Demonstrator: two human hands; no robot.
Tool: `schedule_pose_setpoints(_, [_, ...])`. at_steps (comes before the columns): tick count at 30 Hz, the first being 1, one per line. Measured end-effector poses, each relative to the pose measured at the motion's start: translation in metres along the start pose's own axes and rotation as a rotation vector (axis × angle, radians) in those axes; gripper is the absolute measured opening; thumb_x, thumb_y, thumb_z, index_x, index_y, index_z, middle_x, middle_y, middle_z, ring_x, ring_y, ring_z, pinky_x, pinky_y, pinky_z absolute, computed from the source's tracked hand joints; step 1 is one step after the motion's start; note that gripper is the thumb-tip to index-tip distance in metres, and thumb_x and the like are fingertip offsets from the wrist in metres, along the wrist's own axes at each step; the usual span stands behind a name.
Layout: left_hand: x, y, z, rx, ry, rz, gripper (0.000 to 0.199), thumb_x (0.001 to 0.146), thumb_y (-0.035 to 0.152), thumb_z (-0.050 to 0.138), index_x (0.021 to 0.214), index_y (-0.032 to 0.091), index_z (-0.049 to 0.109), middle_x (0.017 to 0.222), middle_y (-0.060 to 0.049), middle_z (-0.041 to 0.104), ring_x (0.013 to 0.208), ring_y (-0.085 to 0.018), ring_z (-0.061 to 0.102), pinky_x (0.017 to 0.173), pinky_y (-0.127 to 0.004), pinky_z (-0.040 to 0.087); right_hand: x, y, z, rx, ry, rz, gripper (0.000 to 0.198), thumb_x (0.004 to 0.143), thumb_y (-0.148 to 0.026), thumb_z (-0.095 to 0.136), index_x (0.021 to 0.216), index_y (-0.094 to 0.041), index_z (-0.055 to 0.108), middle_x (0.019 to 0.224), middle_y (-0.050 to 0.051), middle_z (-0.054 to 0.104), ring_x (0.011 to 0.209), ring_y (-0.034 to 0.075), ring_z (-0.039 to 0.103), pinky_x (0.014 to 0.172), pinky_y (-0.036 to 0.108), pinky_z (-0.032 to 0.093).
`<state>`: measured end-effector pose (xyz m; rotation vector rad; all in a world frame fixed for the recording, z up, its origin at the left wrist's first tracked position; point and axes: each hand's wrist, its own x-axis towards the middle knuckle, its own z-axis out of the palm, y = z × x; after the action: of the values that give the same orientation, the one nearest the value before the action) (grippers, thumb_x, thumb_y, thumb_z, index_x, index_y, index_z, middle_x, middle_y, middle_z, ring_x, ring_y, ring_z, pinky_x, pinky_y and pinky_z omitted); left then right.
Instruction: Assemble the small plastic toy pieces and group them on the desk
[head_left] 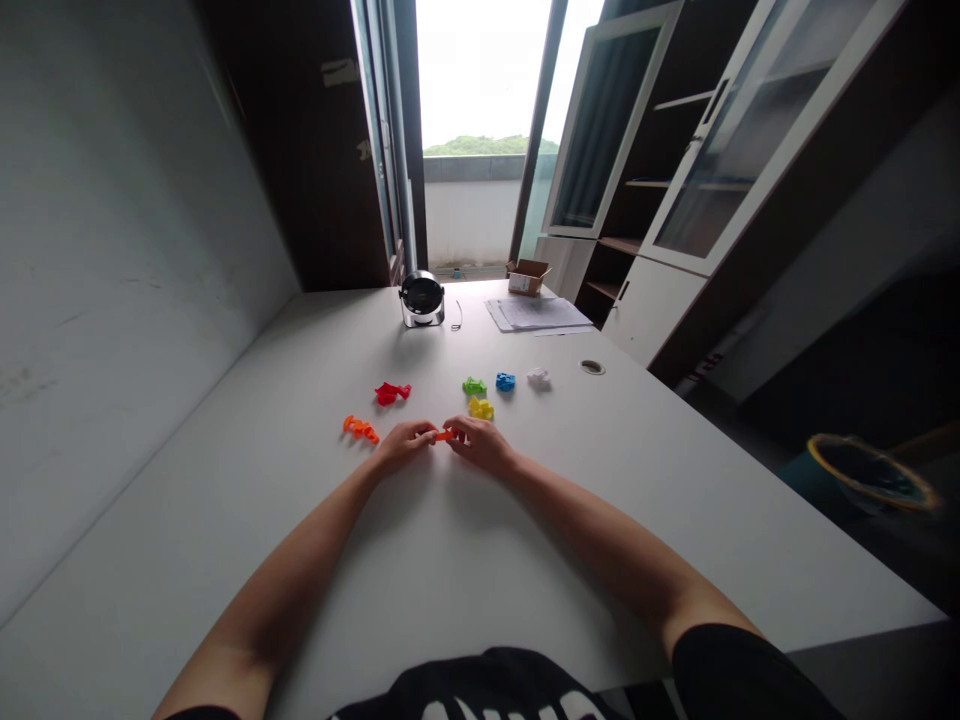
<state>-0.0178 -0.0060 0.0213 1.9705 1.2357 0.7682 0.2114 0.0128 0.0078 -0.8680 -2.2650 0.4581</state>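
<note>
Between my two hands is a small orange plastic piece (443,436), pinched from both ends above the white table. My left hand (406,442) is closed on its left end, and my right hand (477,441) grips the right end. The exact shape of the piece is partly hidden by the fingers. More orange pieces (361,429) lie left of my left hand. Behind them sits a red group of pieces (392,393). Just beyond my right hand are yellow pieces (481,408), with green pieces (474,385), blue pieces (505,381) and white pieces (539,378) farther back.
A round black device on a stand (422,298) is at the table's far side. Papers (541,314) and an open cardboard box (528,277) lie at the far right, near a cable hole (592,367). A wall (135,300) borders the left side; cabinets stand on the right.
</note>
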Motion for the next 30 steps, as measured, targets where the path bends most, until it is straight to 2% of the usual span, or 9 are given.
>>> schedule_pose_setpoints(3, [-0.002, 0.006, -0.002, -0.006, 0.0, 0.011, 0.034, 0.09, 0.047, 0.054, 0.092, 0.019, 0.073, 0.084, -0.001, 0.071, 0.077, -0.017, 0.06, 0.07, -0.024, 0.044, 0.0, -0.001, -0.001, 0.005, -0.004, 0.009, 0.021, 0.085, -0.015, 0.063, 0.105, -0.022, 0.065, 0.085, 0.001, 0.069, 0.068, 0.012, 0.059, 0.067, 0.022, 0.044])
schedule_pose_setpoints(8, [-0.004, 0.01, -0.003, 0.009, -0.016, 0.021, 0.037, 0.09, 0.052, 0.057, 0.093, 0.02, 0.074, 0.084, 0.0, 0.07, 0.078, -0.016, 0.059, 0.07, -0.023, 0.044, 0.0, -0.003, -0.002, 0.008, 0.006, 0.013, 0.008, 0.09, -0.026, 0.064, 0.095, -0.02, 0.065, 0.081, 0.002, 0.067, 0.068, 0.013, 0.059, 0.065, 0.023, 0.043])
schedule_pose_setpoints(10, [-0.003, 0.007, -0.002, 0.019, -0.012, 0.018, 0.038, 0.09, 0.053, 0.056, 0.092, 0.019, 0.074, 0.082, 0.0, 0.07, 0.077, -0.016, 0.059, 0.07, -0.024, 0.044, 0.0, -0.002, -0.002, 0.005, 0.009, 0.009, 0.009, 0.092, -0.028, 0.063, 0.096, -0.02, 0.065, 0.081, 0.002, 0.068, 0.068, 0.012, 0.059, 0.065, 0.023, 0.043])
schedule_pose_setpoints(15, [0.0, -0.001, 0.0, 0.011, -0.015, 0.015, 0.037, 0.092, 0.048, 0.051, 0.09, 0.018, 0.073, 0.082, 0.0, 0.07, 0.077, -0.017, 0.061, 0.072, -0.025, 0.045, -0.001, 0.0, 0.0, 0.003, 0.015, 0.002, 0.024, 0.091, -0.032, 0.066, 0.113, -0.022, 0.064, 0.085, 0.002, 0.069, 0.068, 0.013, 0.06, 0.066, 0.023, 0.045])
schedule_pose_setpoints(21, [0.0, 0.0, 0.0, 0.007, -0.016, 0.021, 0.035, 0.092, 0.045, 0.051, 0.087, 0.017, 0.071, 0.082, -0.001, 0.07, 0.078, -0.017, 0.061, 0.072, -0.025, 0.045, -0.001, 0.0, 0.0, -0.022, 0.007, -0.048, 0.01, 0.095, -0.029, 0.061, 0.1, -0.022, 0.066, 0.09, 0.003, 0.07, 0.07, 0.013, 0.061, 0.068, 0.023, 0.045])
schedule_pose_setpoints(27, [-0.003, 0.009, -0.003, 0.008, -0.018, 0.032, 0.034, 0.09, 0.049, 0.057, 0.098, 0.02, 0.072, 0.09, -0.001, 0.072, 0.081, -0.017, 0.06, 0.072, -0.025, 0.044, 0.0, 0.0, -0.001, -0.044, 0.016, -0.044, 0.01, 0.095, -0.029, 0.061, 0.092, -0.021, 0.065, 0.08, 0.001, 0.067, 0.068, 0.013, 0.059, 0.066, 0.023, 0.043])
schedule_pose_setpoints(30, [-0.003, 0.008, -0.003, 0.018, -0.026, 0.025, 0.035, 0.091, 0.049, 0.055, 0.097, 0.02, 0.073, 0.088, -0.001, 0.071, 0.079, -0.016, 0.059, 0.072, -0.025, 0.043, 0.0, 0.0, -0.001, -0.049, 0.015, -0.036, 0.01, 0.095, -0.03, 0.061, 0.096, -0.021, 0.065, 0.082, 0.002, 0.067, 0.068, 0.013, 0.06, 0.066, 0.023, 0.044])
